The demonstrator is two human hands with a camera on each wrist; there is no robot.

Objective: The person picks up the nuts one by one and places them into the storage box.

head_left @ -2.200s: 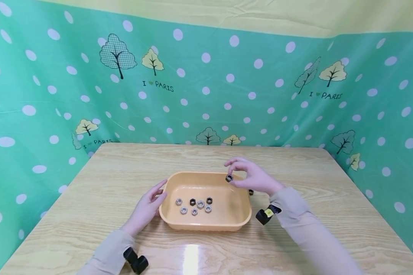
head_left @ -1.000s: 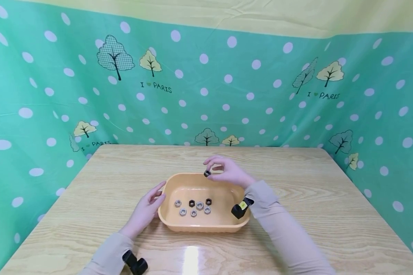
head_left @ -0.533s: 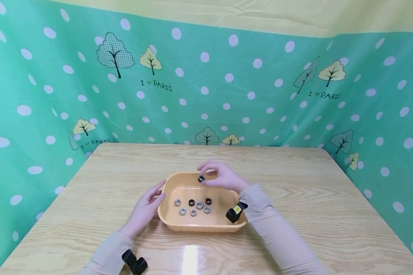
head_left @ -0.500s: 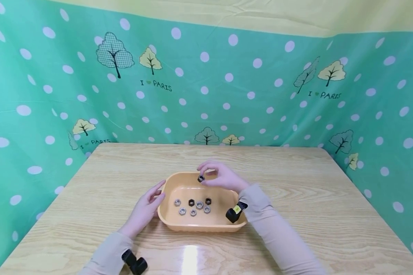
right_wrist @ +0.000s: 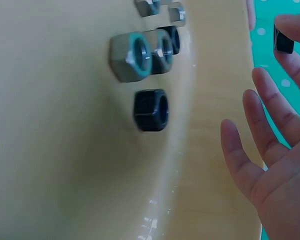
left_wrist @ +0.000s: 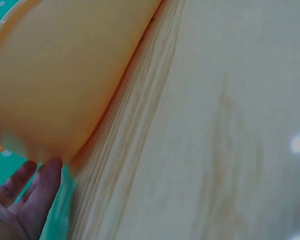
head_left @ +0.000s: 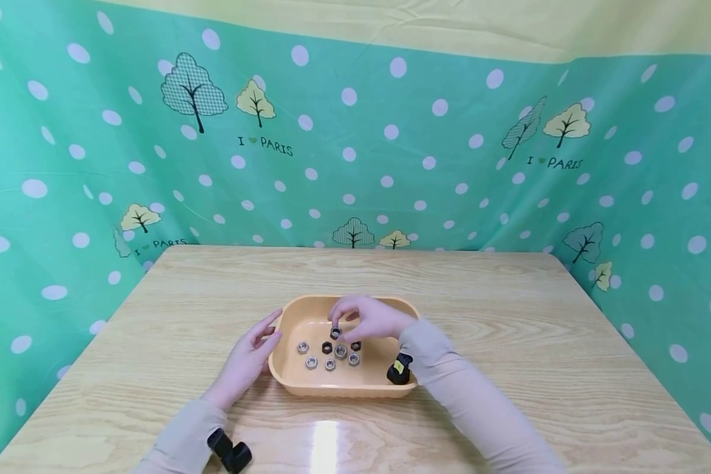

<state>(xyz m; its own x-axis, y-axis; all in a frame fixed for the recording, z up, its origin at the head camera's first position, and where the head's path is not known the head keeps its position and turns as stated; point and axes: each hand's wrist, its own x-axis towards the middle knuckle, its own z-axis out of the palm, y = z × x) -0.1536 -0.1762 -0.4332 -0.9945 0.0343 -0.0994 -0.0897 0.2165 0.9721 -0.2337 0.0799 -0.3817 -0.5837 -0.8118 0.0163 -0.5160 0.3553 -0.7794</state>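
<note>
A shallow peach plastic tray [head_left: 343, 391] sits on the table. On its floor lie several silver hex nuts [head_left: 311, 362] and two black hex nuts [head_left: 327, 347], one partly behind my right fingers. My right hand [head_left: 372, 320] pinches another black nut [head_left: 335, 333] between thumb and index finger, low inside the tray. In the right wrist view that hand's other fingers [right_wrist: 262, 120] are extended. My left hand [head_left: 245, 365] touches the tray's left end. Its fingers [left_wrist: 42, 195] look fairly straight against the outer wall in the left wrist view.
The wood-grain table [head_left: 509, 303] extends around the tray on all sides. A green dotted curtain [head_left: 355, 131] hangs behind and beside it. Black camera mounts [head_left: 230, 451] sit on both wrists, the right one over the tray's right end.
My right hand has carried the pinched black nut leftward from the tray's right side and down into it. A nut seen earlier right of the tray is out of sight. My left hand stays put.
</note>
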